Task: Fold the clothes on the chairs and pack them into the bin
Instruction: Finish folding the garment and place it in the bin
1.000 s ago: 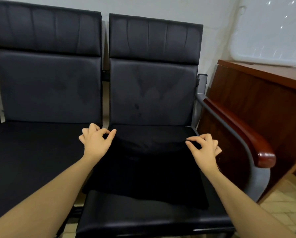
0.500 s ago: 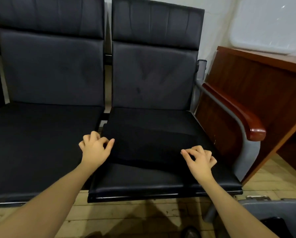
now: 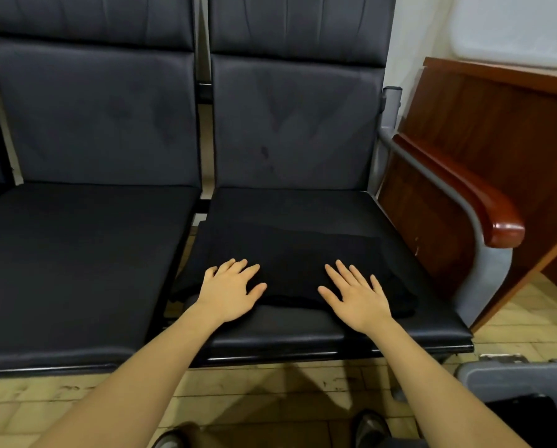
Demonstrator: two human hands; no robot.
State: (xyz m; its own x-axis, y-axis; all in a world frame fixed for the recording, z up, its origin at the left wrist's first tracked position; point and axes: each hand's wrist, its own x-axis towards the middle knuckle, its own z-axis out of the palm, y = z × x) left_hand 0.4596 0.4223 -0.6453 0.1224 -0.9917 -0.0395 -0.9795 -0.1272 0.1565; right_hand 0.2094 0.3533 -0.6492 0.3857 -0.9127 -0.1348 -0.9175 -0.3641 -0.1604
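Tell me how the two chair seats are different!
The right chair seat has a folded black garment lying on it, with the left hand and right hand flat on top. The left chair seat holds no clothes or hands. Both seats are black and padded.

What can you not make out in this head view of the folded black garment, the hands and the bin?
- Bin: cut off by the lower right edge; contents too dark.
- Black garment: type and fold layers lost, black on black seat.
- Garment's near edge: partly hidden under left hand and right hand.
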